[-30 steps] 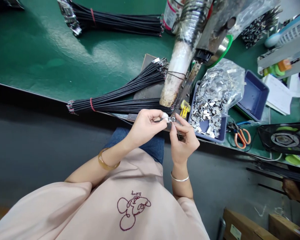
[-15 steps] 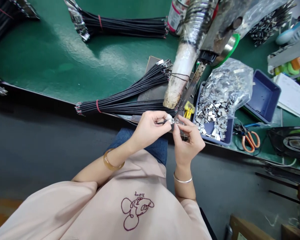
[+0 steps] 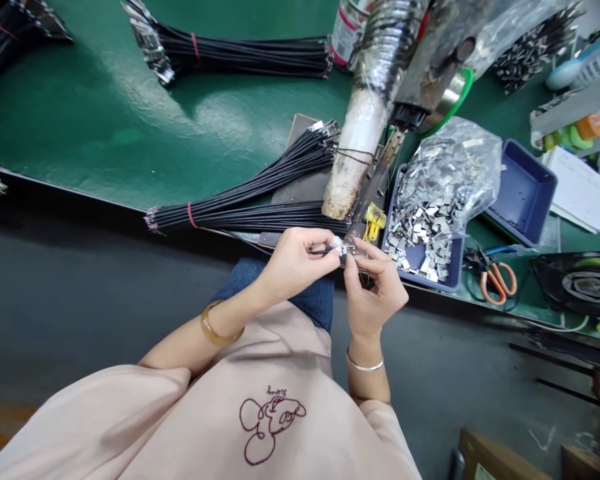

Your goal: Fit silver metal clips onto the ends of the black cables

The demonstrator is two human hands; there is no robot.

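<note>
Tiny silvery piece (image 3: 349, 248), details seemingly indistinct

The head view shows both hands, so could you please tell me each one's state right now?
Left hand: closed, pinching a black cable.
Right hand: partly curled, at a small metallic piece; whether it grips it cannot be told.

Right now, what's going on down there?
The left hand pinches a black cable; the right hand is at a small metal part by its end. Whether they are joined is too small to tell. A banded bundle lies beyond the left hand, and a blue tray with metal pieces sits to the right.
</note>
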